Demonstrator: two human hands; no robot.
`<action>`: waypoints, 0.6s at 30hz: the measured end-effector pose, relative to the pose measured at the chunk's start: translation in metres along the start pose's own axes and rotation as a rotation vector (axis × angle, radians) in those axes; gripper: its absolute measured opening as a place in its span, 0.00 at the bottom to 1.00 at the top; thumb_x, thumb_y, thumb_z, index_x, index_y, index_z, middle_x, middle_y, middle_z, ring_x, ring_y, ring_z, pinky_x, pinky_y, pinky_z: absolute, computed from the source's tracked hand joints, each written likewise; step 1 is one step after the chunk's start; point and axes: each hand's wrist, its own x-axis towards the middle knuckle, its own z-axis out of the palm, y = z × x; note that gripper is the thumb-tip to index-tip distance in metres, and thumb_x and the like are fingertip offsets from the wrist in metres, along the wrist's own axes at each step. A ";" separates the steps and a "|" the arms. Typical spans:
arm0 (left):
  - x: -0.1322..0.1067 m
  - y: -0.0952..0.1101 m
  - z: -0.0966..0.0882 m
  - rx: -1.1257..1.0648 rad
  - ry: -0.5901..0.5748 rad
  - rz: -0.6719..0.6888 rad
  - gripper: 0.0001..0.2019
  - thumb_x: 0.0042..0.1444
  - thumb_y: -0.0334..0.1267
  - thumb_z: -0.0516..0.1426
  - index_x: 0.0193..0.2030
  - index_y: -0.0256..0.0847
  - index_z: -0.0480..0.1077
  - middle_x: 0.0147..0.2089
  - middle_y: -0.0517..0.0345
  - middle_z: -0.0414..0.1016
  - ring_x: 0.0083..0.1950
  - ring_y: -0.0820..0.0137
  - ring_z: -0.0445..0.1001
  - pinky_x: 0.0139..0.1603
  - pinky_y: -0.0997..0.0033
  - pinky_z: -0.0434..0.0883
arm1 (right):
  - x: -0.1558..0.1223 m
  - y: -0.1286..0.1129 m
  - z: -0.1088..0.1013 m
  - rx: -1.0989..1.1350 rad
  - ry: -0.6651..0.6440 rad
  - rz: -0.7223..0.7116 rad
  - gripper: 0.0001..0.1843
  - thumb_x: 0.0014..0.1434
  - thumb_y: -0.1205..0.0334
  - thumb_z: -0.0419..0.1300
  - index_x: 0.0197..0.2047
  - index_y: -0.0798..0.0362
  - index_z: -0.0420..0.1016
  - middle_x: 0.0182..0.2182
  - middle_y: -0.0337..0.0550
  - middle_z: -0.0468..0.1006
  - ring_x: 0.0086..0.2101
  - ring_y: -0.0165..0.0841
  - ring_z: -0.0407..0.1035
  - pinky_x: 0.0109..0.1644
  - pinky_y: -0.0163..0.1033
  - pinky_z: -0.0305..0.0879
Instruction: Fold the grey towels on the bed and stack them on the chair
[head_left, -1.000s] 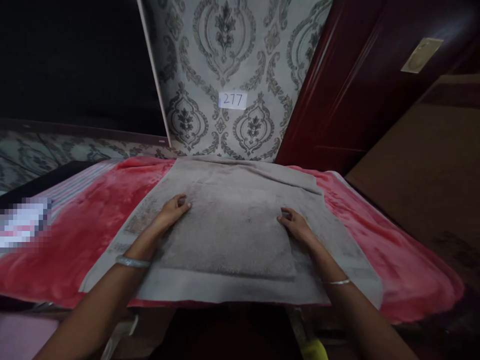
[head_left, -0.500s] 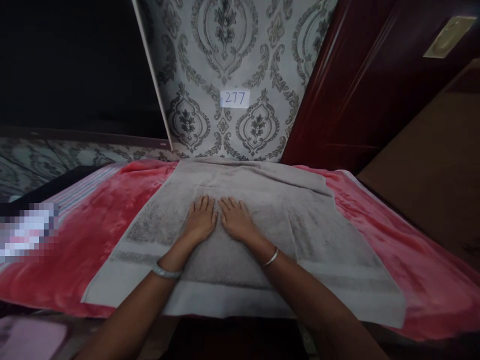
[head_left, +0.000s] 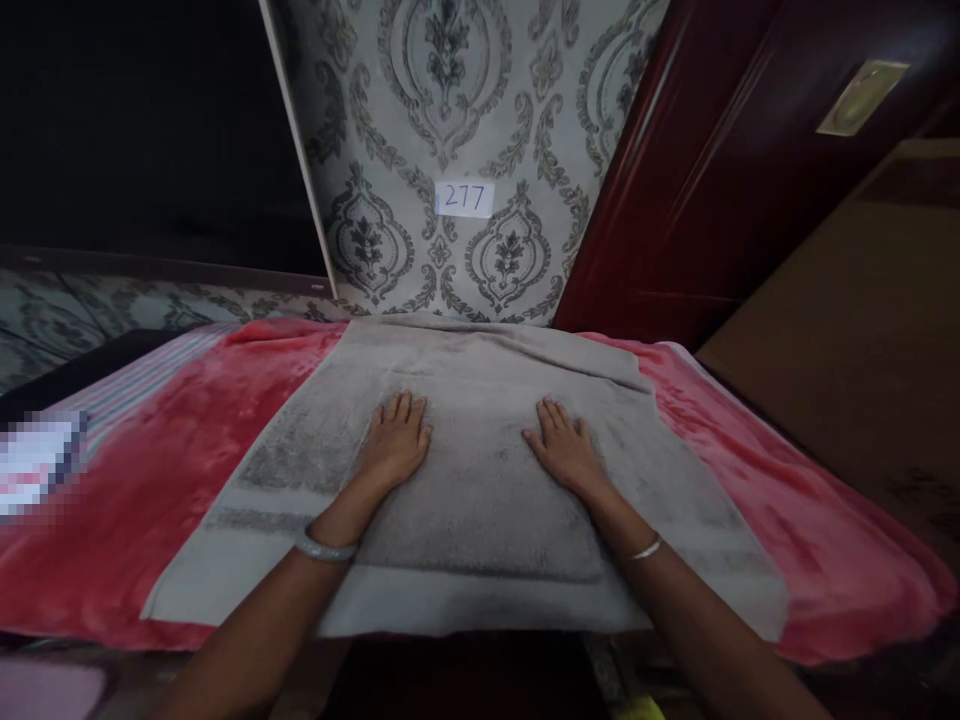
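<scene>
A grey towel [head_left: 480,480] lies spread over a red plush blanket [head_left: 187,450], with a fold or crease running across its far right part. Its paler border band faces me along the near edge. My left hand [head_left: 394,437] rests flat on the towel, left of its middle, fingers stretched forward. To the right, my right hand [head_left: 564,442] also lies palm down on the cloth with fingers spread. Neither hand grips anything. A bracelet circles each wrist.
Patterned wallpaper with a paper label [head_left: 465,199] reading 277 stands behind. A large dark screen [head_left: 150,140] is at the left, a dark red door [head_left: 675,180] and a brown box-like panel [head_left: 840,300] at the right. Something pink [head_left: 49,688] shows at the lower left.
My right hand has slid to the right across the towel, away from my left hand. The left hand stays in nearly the same place. The view has shifted slightly.
</scene>
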 end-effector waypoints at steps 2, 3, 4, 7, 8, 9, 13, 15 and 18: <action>0.001 -0.001 0.001 -0.003 0.013 0.000 0.30 0.69 0.41 0.45 0.75 0.33 0.58 0.77 0.38 0.53 0.79 0.50 0.50 0.76 0.41 0.52 | -0.001 0.003 -0.006 -0.027 -0.023 0.035 0.36 0.73 0.49 0.44 0.77 0.60 0.49 0.76 0.56 0.44 0.74 0.47 0.38 0.73 0.67 0.40; 0.001 -0.002 0.002 -0.005 0.019 0.001 0.30 0.69 0.41 0.45 0.74 0.33 0.58 0.77 0.38 0.53 0.79 0.50 0.50 0.75 0.41 0.52 | 0.001 -0.001 -0.010 -0.040 -0.017 0.037 0.36 0.73 0.50 0.44 0.77 0.60 0.50 0.76 0.56 0.45 0.74 0.48 0.37 0.73 0.68 0.39; 0.001 -0.002 0.002 -0.009 0.027 0.003 0.29 0.69 0.41 0.46 0.74 0.33 0.58 0.77 0.38 0.53 0.79 0.50 0.50 0.75 0.41 0.53 | 0.004 -0.008 -0.016 -0.046 0.002 0.022 0.35 0.73 0.50 0.45 0.76 0.60 0.52 0.76 0.57 0.46 0.74 0.48 0.36 0.73 0.69 0.38; 0.001 -0.004 0.003 -0.029 0.045 0.002 0.29 0.68 0.41 0.46 0.74 0.34 0.59 0.77 0.37 0.55 0.78 0.50 0.51 0.75 0.41 0.53 | 0.021 -0.045 -0.030 0.002 0.044 -0.108 0.34 0.73 0.52 0.45 0.77 0.55 0.52 0.76 0.55 0.46 0.74 0.47 0.37 0.73 0.67 0.38; 0.001 -0.004 0.003 -0.036 0.051 0.002 0.29 0.68 0.41 0.46 0.74 0.34 0.60 0.77 0.37 0.55 0.78 0.51 0.52 0.75 0.41 0.53 | 0.028 -0.062 -0.032 0.033 0.034 -0.168 0.34 0.73 0.52 0.45 0.77 0.53 0.51 0.76 0.53 0.46 0.74 0.47 0.38 0.73 0.66 0.39; 0.001 -0.004 0.003 -0.040 0.058 0.002 0.29 0.68 0.41 0.46 0.73 0.34 0.60 0.76 0.37 0.55 0.78 0.51 0.52 0.75 0.40 0.54 | 0.035 -0.079 -0.032 0.058 0.013 -0.223 0.33 0.73 0.52 0.45 0.77 0.51 0.51 0.76 0.51 0.46 0.74 0.46 0.38 0.73 0.65 0.40; 0.002 -0.005 0.003 -0.018 0.076 0.009 0.29 0.68 0.41 0.46 0.73 0.32 0.61 0.76 0.36 0.57 0.78 0.50 0.53 0.74 0.40 0.55 | 0.055 -0.131 -0.020 0.120 -0.016 -0.357 0.32 0.73 0.53 0.44 0.77 0.50 0.52 0.76 0.49 0.50 0.73 0.43 0.43 0.73 0.64 0.42; 0.004 -0.006 0.003 0.011 0.073 0.008 0.29 0.68 0.41 0.46 0.73 0.31 0.61 0.75 0.35 0.57 0.77 0.49 0.54 0.74 0.40 0.55 | 0.060 -0.140 -0.012 0.149 -0.002 -0.361 0.31 0.74 0.52 0.43 0.76 0.51 0.55 0.75 0.48 0.53 0.73 0.42 0.45 0.74 0.61 0.43; 0.006 -0.005 0.003 0.046 0.053 0.012 0.30 0.68 0.41 0.44 0.73 0.29 0.60 0.75 0.33 0.56 0.77 0.47 0.53 0.74 0.39 0.55 | 0.060 -0.128 -0.007 0.173 0.012 -0.316 0.32 0.74 0.49 0.41 0.75 0.52 0.56 0.74 0.48 0.54 0.73 0.41 0.46 0.75 0.56 0.42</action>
